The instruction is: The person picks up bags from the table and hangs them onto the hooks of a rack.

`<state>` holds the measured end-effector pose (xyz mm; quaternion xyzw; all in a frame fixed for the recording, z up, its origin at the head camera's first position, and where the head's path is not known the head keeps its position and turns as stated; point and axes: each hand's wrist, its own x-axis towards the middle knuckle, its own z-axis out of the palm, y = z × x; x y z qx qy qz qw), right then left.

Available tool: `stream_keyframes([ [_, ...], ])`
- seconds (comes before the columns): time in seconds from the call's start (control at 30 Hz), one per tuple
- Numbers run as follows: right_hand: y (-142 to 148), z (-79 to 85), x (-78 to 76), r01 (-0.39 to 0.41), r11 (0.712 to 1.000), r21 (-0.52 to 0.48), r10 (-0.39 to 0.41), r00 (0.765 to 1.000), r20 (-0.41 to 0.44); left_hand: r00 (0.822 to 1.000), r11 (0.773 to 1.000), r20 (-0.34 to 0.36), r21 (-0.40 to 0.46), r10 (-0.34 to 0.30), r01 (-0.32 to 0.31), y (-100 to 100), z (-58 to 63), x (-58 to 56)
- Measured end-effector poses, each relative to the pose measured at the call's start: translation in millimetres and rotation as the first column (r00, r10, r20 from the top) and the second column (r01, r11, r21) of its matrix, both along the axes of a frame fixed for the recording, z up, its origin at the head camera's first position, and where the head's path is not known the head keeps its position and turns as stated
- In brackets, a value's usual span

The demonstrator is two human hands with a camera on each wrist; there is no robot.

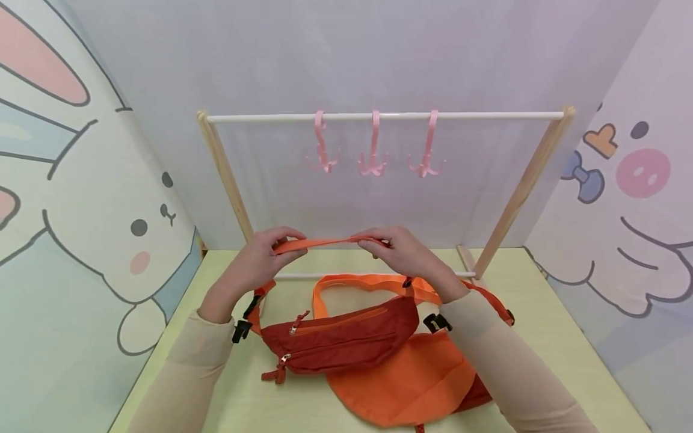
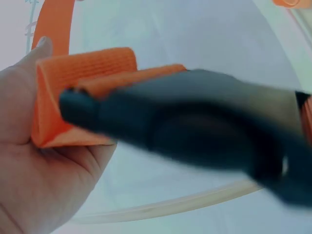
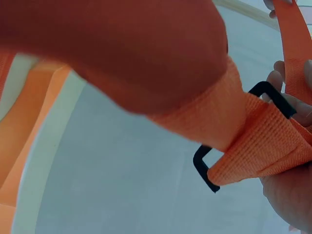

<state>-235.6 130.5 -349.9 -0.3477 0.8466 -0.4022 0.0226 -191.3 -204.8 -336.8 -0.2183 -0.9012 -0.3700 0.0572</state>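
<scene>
The left hand (image 1: 271, 251) and right hand (image 1: 397, 248) each grip the orange strap (image 1: 325, 242), which spans between them. The red waist bag (image 1: 341, 340) is positioned below the strap; its lower right edge overlaps the orange bag (image 1: 411, 373) in the head view. Contact between the bags cannot be determined. The orange bag lies on the worktop (image 1: 568, 349), inside the left and right edges. Open room separates the strap from three pink hooks (image 1: 374, 144) on the white rail (image 1: 487, 115) above. Clearance also exists between each hand and the rack's wooden uprights (image 1: 520, 198) at rail height.
</scene>
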Motion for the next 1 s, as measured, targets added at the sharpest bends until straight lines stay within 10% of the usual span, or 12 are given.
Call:
stream_keyframes([
  [0.47,-2.0,37.2,7.7,0.055,0.998,-0.045,-0.061,0.986,-0.154,0.982,1.000,-0.191,0.030,0.000,0.005,3.7,28.9,6.4],
  [1.0,-24.8,68.3,0.0,0.100,0.975,-0.199,-0.180,0.882,-0.436,0.878,0.967,-0.428,0.222,0.215,-0.128,17.0,55.7,-17.9],
])
